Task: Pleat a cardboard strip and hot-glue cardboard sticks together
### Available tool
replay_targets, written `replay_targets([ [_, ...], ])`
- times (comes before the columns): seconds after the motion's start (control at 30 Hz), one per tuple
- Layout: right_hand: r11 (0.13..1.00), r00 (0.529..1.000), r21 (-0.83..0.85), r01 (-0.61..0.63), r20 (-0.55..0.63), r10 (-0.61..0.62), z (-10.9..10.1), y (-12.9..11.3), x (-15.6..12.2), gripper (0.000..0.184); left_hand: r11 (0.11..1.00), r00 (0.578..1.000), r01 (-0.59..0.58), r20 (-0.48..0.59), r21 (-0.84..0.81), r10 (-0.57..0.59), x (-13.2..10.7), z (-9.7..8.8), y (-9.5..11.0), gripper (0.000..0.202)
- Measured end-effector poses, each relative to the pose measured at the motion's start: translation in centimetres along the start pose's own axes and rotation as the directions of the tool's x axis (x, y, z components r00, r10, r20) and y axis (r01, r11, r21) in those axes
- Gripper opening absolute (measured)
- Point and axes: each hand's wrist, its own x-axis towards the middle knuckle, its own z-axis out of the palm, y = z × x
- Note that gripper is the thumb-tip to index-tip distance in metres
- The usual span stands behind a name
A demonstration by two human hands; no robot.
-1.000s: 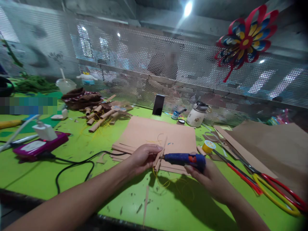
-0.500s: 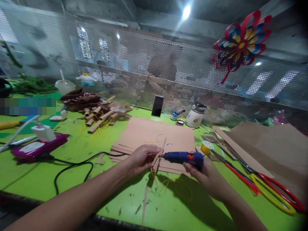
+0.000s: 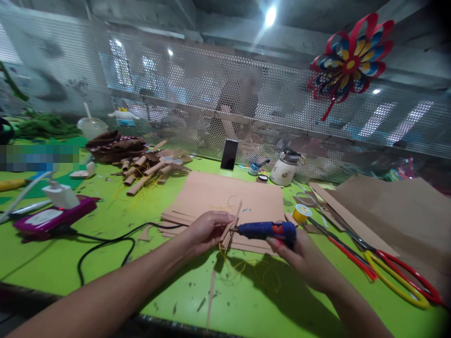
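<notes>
My left hand [image 3: 206, 229] is closed on a small rolled piece of brown paper [image 3: 229, 230], held just above the green table [image 3: 105, 225]. My right hand [image 3: 303, 256] grips a blue glue gun [image 3: 266, 230] that lies level, with its nozzle touching the paper piece from the right. Thin yellow strands [image 3: 243, 267] dangle and lie on the table under both hands. A stack of brown paper sheets [image 3: 229, 195] lies right behind the hands.
A black cable [image 3: 105, 241] runs left to a purple power strip [image 3: 49, 218]. Paper rolls [image 3: 148, 166] are piled far left. Red and yellow scissors [image 3: 394, 272], a yellow spool [image 3: 302, 213], a phone [image 3: 229, 154] and a white jar [image 3: 283, 170] stand to the right and back. A person sits behind the perforated screen.
Both hands and the glue gun stay nearly still. The view has shifted slightly to the right and down.
</notes>
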Motion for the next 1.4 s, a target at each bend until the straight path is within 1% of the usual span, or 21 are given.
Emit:
replay_targets([
  [0.13,1.000,1.000,0.002,-0.007,-0.026,0.007,-0.04,0.00,0.03,0.031,1.000,1.000,0.006,0.006,0.005,-0.006,0.00,-0.04,-0.05,0.016],
  [0.47,0.998,1.000,0.057,-0.001,-0.024,0.002,0.13,0.01,0.24,0.031,1.000,1.000,0.016,0.013,0.012,-0.016,0.08,-0.07,-0.09,0.020],
  [0.57,0.998,1.000,0.069,-0.004,0.008,0.003,0.23,0.15,0.22,0.032,1.000,1.000,0.022,0.015,0.009,-0.022,0.04,-0.01,-0.03,0.019],
  [0.7,0.999,1.000,0.053,0.000,0.002,-0.001,0.31,0.26,0.25,0.031,1.000,1.000,0.017,0.017,0.008,-0.017,0.15,-0.14,-0.09,0.017],
  [0.8,0.999,1.000,0.048,0.013,-0.010,-0.013,0.27,0.23,0.37,0.030,1.000,0.999,0.019,0.044,0.006,-0.019,0.18,-0.25,-0.18,0.012],
  [0.9,0.998,1.000,0.067,0.005,0.003,-0.005,0.17,0.12,0.45,0.032,1.000,0.994,0.002,0.107,0.003,-0.002,0.08,-0.26,-0.15,0.007],
  [0.97,0.997,1.000,0.081,-0.008,0.023,0.006,0.12,0.04,0.43,0.034,1.000,0.992,-0.006,0.126,0.012,0.005,-0.03,-0.21,-0.08,0.007],
  [1.1,0.996,0.998,0.085,-0.008,0.057,0.004,0.10,-0.14,0.25,0.036,0.999,0.997,0.001,0.079,0.046,-0.004,-0.14,-0.18,0.05,0.009],
  [1.27,0.997,0.997,0.067,-0.027,0.074,0.022,0.09,-0.35,0.15,0.039,0.999,1.000,0.014,0.025,0.036,-0.015,0.14,-0.45,0.03,0.015],
  [1.4,0.995,0.995,0.084,-0.059,0.088,0.052,0.29,-0.24,-0.05,0.040,1.000,0.999,0.006,0.034,0.026,-0.007,0.38,-0.68,-0.02,0.016],
])
